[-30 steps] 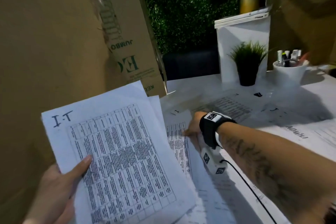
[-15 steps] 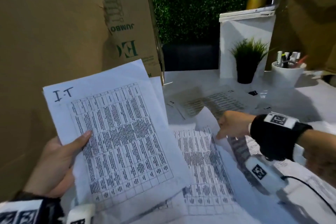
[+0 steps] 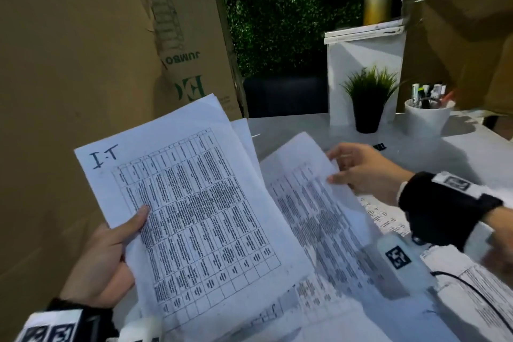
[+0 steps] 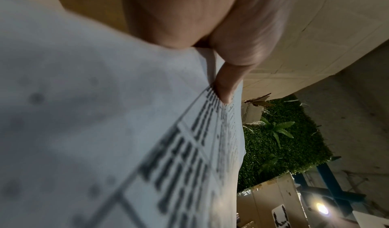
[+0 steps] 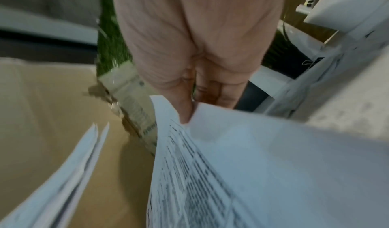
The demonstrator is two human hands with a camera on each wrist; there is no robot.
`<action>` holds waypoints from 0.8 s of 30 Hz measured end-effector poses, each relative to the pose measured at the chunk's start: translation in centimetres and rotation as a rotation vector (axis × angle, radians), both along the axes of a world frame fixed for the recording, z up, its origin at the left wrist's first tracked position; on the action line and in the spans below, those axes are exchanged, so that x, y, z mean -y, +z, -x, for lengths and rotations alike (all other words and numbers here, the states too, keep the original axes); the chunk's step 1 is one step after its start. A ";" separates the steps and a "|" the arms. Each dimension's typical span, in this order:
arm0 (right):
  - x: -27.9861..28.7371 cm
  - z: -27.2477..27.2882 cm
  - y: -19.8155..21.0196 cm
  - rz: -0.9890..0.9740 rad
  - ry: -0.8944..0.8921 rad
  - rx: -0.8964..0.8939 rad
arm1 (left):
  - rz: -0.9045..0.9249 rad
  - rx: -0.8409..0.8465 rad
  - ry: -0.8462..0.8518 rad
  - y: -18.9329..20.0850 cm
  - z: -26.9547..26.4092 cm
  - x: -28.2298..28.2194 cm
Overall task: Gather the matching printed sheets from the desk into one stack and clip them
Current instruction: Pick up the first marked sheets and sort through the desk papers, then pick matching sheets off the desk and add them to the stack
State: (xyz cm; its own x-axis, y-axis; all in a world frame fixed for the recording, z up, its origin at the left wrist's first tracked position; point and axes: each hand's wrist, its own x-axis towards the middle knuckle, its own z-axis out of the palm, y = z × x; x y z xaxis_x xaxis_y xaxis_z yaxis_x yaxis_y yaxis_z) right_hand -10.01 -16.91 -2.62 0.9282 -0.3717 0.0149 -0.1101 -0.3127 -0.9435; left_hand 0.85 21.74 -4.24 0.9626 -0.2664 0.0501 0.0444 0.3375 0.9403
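Holding, left side: the left hand [image 3: 102, 264] grips a stack of printed sheets [image 3: 191, 216] raised off the desk, thumb pressed on the top page, fingers hidden behind the paper.
Top page: a printed table with "I.T" handwritten in one corner; edges of further sheets show behind it.
Left wrist view: the thumb [image 4: 226, 83] lies flat on the printed table near the sheet's edge.
Right hand: the right hand [image 3: 363, 169] pinches the far edge of a single printed sheet [image 3: 313, 211], lifted and curved, just beside the stack.
Right wrist view: the thumb [image 5: 183, 105] sits on the printed face of that sheet [image 5: 242, 165] while the fingers go behind it.
Desk: the white desk [image 3: 294, 125] carries more printed papers [image 3: 477, 286] under the right forearm.
Far side: a black binder clip [image 3: 379, 146] lies on the desk, near a potted plant [image 3: 367, 97] and a white pen cup [image 3: 426, 116].
Surroundings: a cardboard box [image 3: 191, 44] marked "JUMBO" stands behind the stack.
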 end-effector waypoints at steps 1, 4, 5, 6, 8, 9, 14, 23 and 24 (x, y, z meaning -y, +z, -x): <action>0.2 0.1 0.9 -0.106 -0.024 0.087 | 0.020 -0.015 -0.023 0.2 0.3 0.4; 0.6 0.6 3.3 -0.344 -0.046 0.280 | 0.093 -0.075 -0.172 0.8 0.6 2.6; 0.4 0.8 4.0 -0.378 -0.035 0.317 | 0.104 -0.093 -0.179 0.9 0.8 3.6; 0.2 0.9 4.5 -0.401 -0.024 0.341 | 0.110 -0.095 -0.184 1.0 1.0 4.5; -0.1 1.0 5.4 -0.466 -0.026 0.386 | 0.093 -0.071 -0.174 1.5 1.6 7.0; -0.2 1.1 5.8 -0.500 -0.033 0.404 | 0.073 -0.054 -0.175 1.5 1.7 8.1; -0.6 2.3 7.8 -0.532 -0.028 0.451 | 0.066 -0.006 -0.206 1.9 1.8 11.8; 2.6 5.3 9.8 -0.582 0.112 0.411 | 0.053 0.085 -0.278 4.0 3.9 15.6; 2.9 5.6 9.9 -0.577 0.124 0.415 | 0.053 0.101 -0.243 4.2 4.0 16.1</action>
State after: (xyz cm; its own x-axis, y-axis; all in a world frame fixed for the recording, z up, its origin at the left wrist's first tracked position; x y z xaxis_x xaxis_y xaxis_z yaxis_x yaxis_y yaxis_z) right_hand -15.66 -19.78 7.26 0.9246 -0.3189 0.2083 0.2970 0.2613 -0.9184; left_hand -3.12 5.68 -0.03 0.8601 -0.4834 0.1631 0.0364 0.3771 0.9255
